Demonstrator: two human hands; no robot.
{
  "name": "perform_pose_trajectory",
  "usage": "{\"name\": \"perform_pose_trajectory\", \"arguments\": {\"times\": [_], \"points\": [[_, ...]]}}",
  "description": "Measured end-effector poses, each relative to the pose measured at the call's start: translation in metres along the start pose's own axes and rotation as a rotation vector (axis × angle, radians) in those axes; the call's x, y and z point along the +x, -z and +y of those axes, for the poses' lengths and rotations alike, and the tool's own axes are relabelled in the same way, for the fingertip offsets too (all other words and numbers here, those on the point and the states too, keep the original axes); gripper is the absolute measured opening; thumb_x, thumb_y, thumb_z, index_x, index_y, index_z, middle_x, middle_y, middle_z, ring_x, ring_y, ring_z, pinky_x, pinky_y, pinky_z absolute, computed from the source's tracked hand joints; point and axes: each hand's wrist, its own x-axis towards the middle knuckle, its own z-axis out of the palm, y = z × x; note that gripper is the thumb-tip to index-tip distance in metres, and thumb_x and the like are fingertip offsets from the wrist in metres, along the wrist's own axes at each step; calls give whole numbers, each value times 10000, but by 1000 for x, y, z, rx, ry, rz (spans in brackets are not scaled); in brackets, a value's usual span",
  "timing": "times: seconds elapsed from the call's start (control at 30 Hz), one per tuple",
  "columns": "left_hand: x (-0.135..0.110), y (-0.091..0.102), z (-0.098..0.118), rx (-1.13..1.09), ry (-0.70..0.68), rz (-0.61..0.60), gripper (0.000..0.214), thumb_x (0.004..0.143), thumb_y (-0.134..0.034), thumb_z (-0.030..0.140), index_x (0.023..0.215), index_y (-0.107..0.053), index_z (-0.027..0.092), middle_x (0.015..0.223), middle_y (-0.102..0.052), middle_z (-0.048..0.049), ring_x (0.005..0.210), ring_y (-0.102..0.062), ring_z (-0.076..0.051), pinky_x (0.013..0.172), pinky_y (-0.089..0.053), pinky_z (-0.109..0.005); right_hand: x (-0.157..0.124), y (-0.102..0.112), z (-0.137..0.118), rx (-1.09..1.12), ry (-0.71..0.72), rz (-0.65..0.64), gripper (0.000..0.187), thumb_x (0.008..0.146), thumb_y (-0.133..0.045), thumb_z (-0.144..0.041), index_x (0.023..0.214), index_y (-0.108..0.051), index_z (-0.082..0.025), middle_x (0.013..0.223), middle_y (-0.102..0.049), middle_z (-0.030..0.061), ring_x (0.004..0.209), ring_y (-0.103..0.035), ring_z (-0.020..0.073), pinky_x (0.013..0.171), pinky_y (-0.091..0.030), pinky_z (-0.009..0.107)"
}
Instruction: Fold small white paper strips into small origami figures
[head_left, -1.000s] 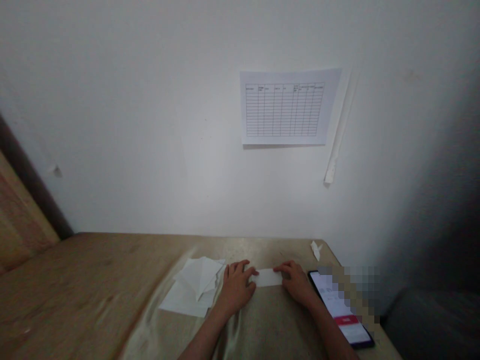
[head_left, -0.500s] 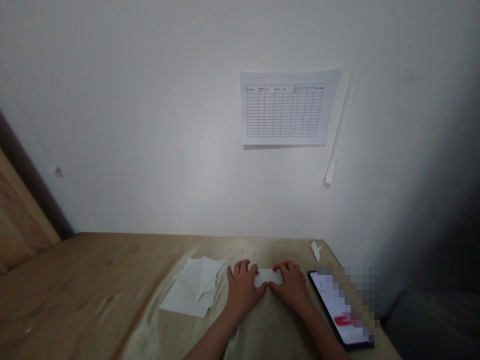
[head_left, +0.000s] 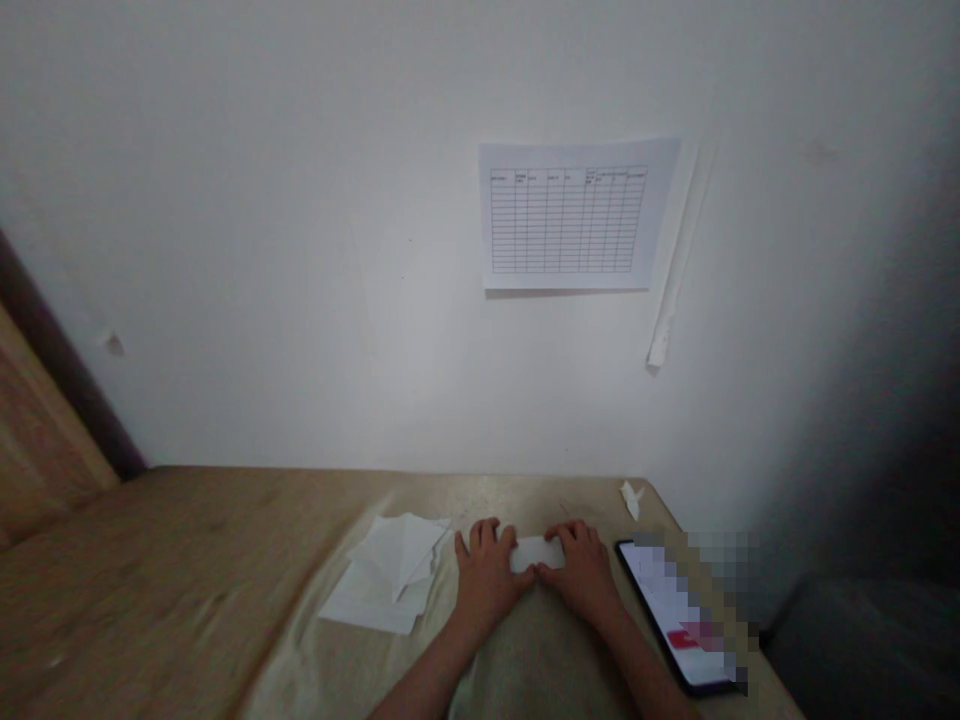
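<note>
A small white piece of paper (head_left: pixel 537 553), apparently folded, lies flat on the brown covered table between my two hands. My left hand (head_left: pixel 491 570) holds its left end, thumb at the near edge and index finger at the far side. At the opposite end my right hand (head_left: pixel 585 568) grips it the same way, and the two thumb tips almost meet. Fingers cover both ends of the paper. Left of my left hand lies a loose pile of white paper sheets (head_left: pixel 394 570), some of them creased.
A phone or tablet (head_left: pixel 667 610) with a lit screen, partly pixelated, lies right of my right hand. A crumpled white scrap (head_left: pixel 631 499) rests near the table's back right corner. On the wall behind hangs a printed table sheet (head_left: pixel 568 220).
Hardly anything differs. Both hands stay on the paper in the same place, and the view has shifted very slightly.
</note>
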Motion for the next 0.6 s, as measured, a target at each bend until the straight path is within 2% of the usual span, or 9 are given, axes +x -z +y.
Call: {"name": "perform_pose_trajectory", "arguments": {"times": [0.2, 0.6], "points": [[0, -1, 0, -22, 4, 11, 451, 798, -604, 511, 1176, -638, 267, 1427, -527, -115, 1402, -379, -349, 1191, -114, -636, 4, -1, 0, -3, -16, -29, 424, 727, -692, -334, 1150, -672, -297, 1261, -582, 85, 1232, -501, 304, 1052, -345, 391], [0, 9, -2, -23, 7, -62, 408, 797, -600, 435, 1176, -638, 289, 1455, -508, -94, 1420, -369, -329, 1205, -102, -605, 10, 5, 12, 23, 13, -117, 456, 735, -628, -241, 1181, -678, -321, 1283, -572, 57, 1245, -504, 268, 1054, -344, 373]]}}
